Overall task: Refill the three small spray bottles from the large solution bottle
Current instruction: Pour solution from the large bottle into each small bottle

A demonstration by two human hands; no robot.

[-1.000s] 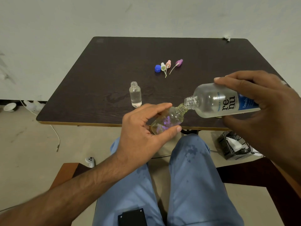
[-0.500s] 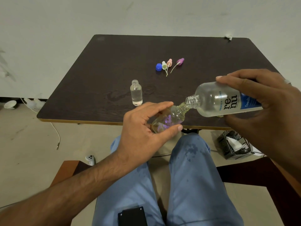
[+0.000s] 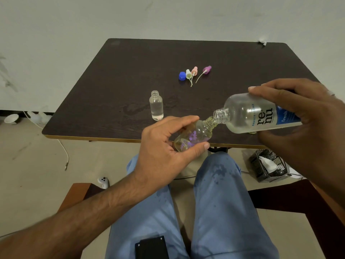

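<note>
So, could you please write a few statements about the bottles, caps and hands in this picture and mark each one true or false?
1. The left hand holds a small bottle with purple flowers, tilted. True.
2. The right hand holds the large solution bottle upright. False: it lies nearly level, mouth at the small bottle's neck.
3. A clear small bottle stands uncapped on the table. True.
4. The blue cap is screwed onto the large bottle. False: it lies on the table beside the spray tops.
</note>
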